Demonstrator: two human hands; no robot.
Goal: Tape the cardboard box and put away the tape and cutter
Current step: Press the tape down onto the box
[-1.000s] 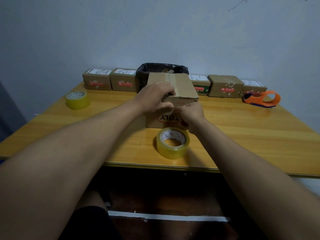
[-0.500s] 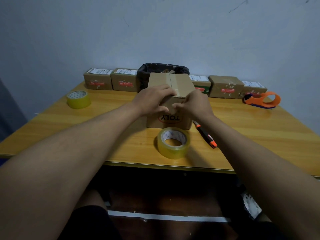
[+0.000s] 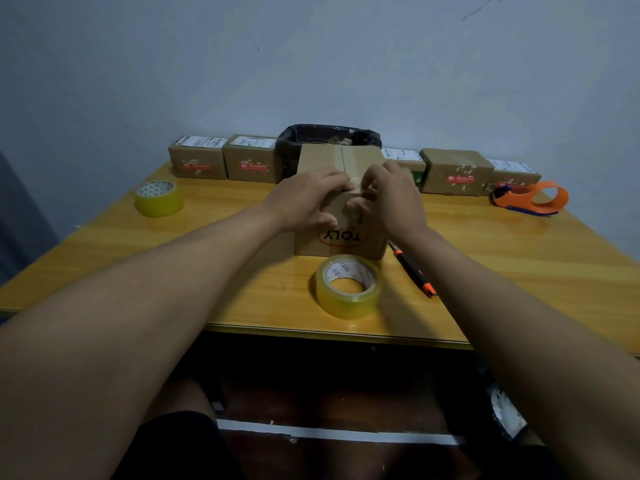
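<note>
A brown cardboard box [image 3: 325, 157] with an upside-down "TOLY" logo stands in the middle of the wooden table [image 3: 519, 258], a tape strip running along its top seam. My left hand [image 3: 304, 199] and my right hand [image 3: 391, 199] both press on the box's near top edge, fingers curled over the tape end. A roll of clear yellowish tape [image 3: 348, 285] lies flat just in front of the box. A black and orange cutter [image 3: 412, 268] lies on the table to the right of the box, partly under my right forearm.
A second tape roll [image 3: 158, 198] sits at the left. An orange tape dispenser [image 3: 530, 198] lies at the far right. Several small labelled cartons [image 3: 453, 171] line the wall, with a black-lined bin [image 3: 329, 136] behind the box.
My right hand has risen from the box's front face to its top edge, beside the left hand. The cutter, hidden a second ago, now lies on the table to the right.
</note>
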